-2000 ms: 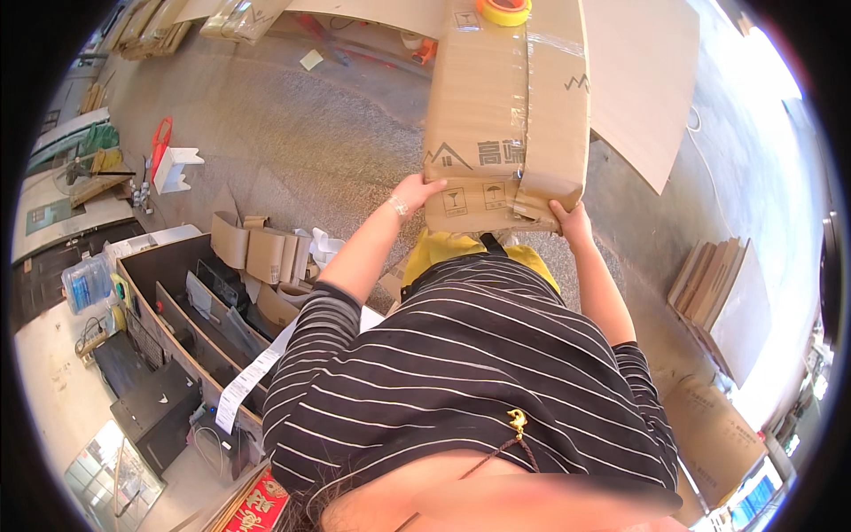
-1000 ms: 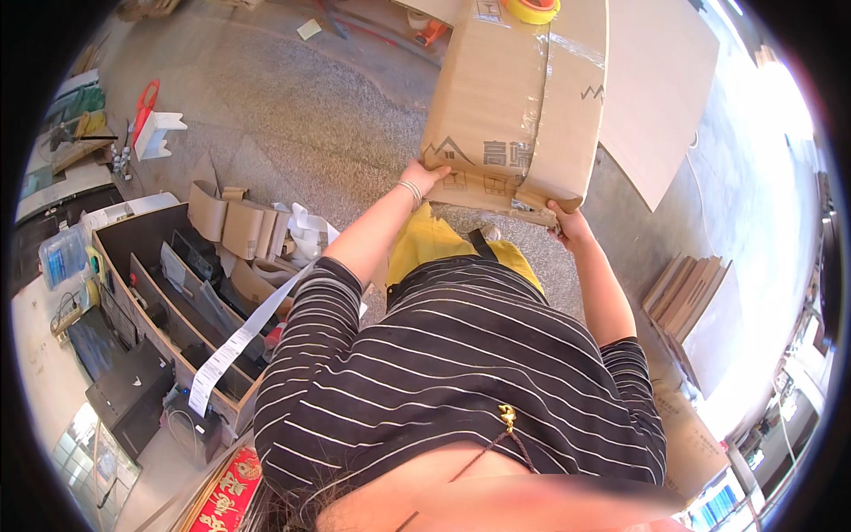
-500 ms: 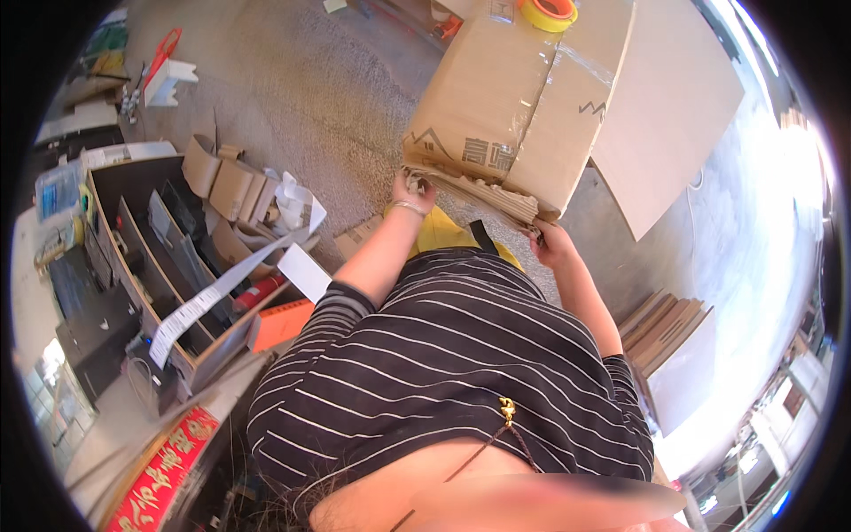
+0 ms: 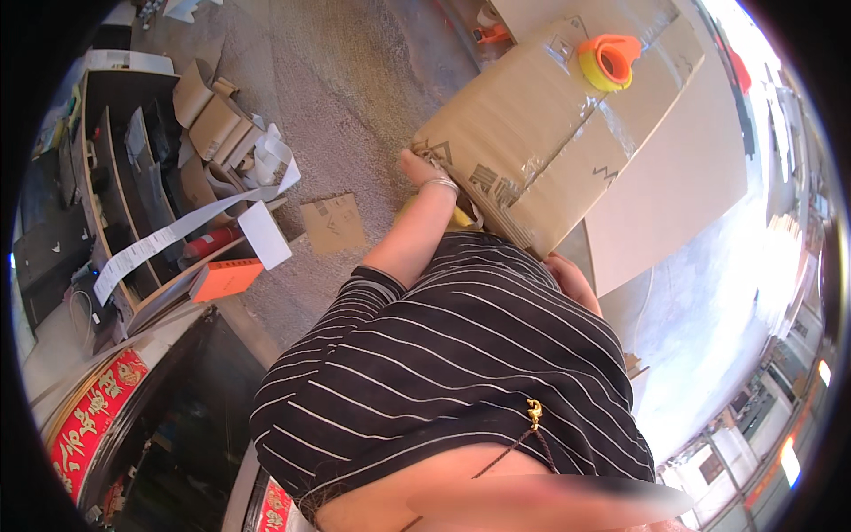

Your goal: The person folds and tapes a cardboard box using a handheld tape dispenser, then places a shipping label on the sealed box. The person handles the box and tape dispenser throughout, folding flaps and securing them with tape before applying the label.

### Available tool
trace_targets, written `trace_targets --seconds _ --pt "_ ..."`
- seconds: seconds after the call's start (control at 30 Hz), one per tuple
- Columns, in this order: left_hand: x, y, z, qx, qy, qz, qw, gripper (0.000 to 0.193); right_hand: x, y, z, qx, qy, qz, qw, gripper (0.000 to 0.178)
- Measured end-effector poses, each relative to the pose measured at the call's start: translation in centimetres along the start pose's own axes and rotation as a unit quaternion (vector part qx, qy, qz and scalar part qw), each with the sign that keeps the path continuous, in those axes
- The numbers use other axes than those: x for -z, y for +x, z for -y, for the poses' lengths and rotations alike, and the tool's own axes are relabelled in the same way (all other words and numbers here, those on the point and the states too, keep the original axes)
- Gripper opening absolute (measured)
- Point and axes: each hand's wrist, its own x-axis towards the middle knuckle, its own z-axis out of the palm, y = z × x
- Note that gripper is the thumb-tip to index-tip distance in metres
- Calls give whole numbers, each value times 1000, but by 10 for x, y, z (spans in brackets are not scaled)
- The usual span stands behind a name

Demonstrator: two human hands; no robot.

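With our left hand and right hand we hold the near corners of a cardboard box, fingers partly hidden; it stretches ahead of both. Farther from them, an orange-and-yellow tape roll rests on top.

The cardboard box was tan with dark grey printed motifs, the tape dispenser orange, its tape roll yellow. The person's shirt was black with thin white stripes, the pendant gold. At left, the cylinder was red; near left, the banner was red with pale gold characters.
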Motion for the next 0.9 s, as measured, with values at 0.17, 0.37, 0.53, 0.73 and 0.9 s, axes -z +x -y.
trace_targets --seconds 0.17,0.37,0.53,0.73,0.9 --pt "-3 1 -1 -280 270 -60 919 51 2 -16 144 120 -534 -208 810 36" --pt "-9 -20 -19 -376 430 -47 819 37 -71 71 358 408 -677 -336 513 57" --pt "0 -20 -40 -350 429 3 833 31 -99 134 399 325 -732 -302 516 54" --pt "69 -68 -72 -129 184 -37 974 28 -110 61 293 538 -696 -86 468 32" --pt "104 -139 -70 223 38 197 954 60 -174 -28 213 409 -770 418 253 48"
